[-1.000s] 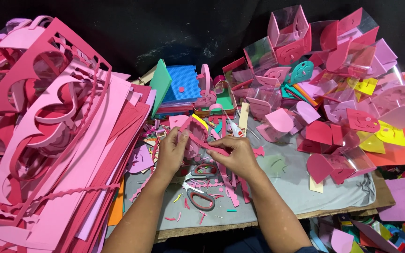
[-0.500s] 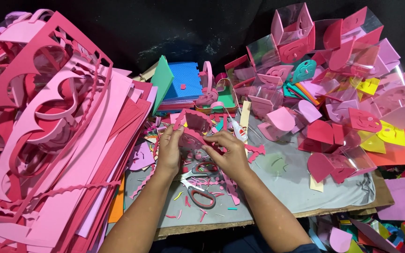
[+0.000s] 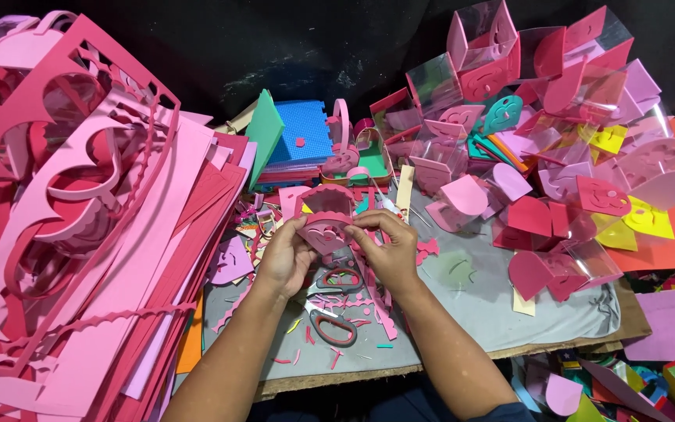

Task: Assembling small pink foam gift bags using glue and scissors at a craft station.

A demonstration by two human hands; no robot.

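Holding a pink foam cutout (image 3: 326, 223) at frame centre, the left hand (image 3: 287, 258) and right hand (image 3: 388, 248) each keep a pinching grip on it; assembly looks unfinished. Scissors (image 3: 331, 324) and scraps lie below on the grey counter (image 3: 478, 312). Finished clear-and-pink boxes (image 3: 541, 101) crowd upper right, foam sheets (image 3: 80, 234) left.

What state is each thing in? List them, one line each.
left hand: grip closed on the pink foam piece
right hand: grip closed on the same piece
pink foam piece: held up above the table, curved into an arch
scissors: lying flat on the grey cloth, untouched
clear boxes: piled, some tilted
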